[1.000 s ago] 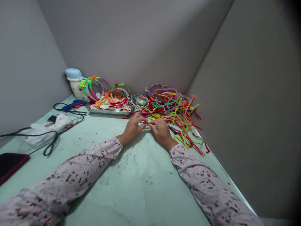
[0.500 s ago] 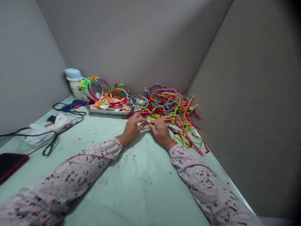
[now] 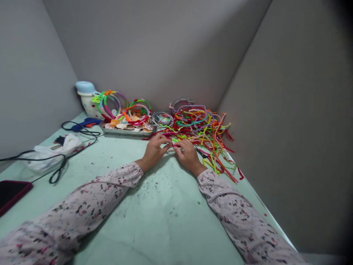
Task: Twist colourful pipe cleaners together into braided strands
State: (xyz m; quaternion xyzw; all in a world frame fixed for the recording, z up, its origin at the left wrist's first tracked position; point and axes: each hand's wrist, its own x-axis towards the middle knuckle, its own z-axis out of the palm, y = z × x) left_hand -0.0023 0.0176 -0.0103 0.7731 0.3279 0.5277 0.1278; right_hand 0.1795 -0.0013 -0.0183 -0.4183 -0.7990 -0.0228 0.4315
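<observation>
My left hand [image 3: 154, 150] and my right hand [image 3: 188, 154] meet near the middle of the table, fingertips pinched together. Between them is a small stretch of pink pipe cleaner [image 3: 173, 145], mostly hidden by the fingers. Just beyond my hands lies a tangled heap of coloured pipe cleaners [image 3: 194, 119], in red, orange, yellow, green and purple. A pair of scissors [image 3: 203, 154] rests to the right of my right hand, partly under loose pipe cleaners.
A metal tray [image 3: 125, 132] holds shells and hoops wrapped in coloured pipe cleaner. Coiled grey wire [image 3: 162, 118] sits beside it. At left are a blue-lidded white container [image 3: 88, 101], a plastic bag [image 3: 45, 156], black cables [image 3: 59, 173] and a phone [image 3: 12, 193].
My fingertips have shifted very slightly around the pink pipe cleaner, and the view has moved a little. Both hands stay in the same place.
</observation>
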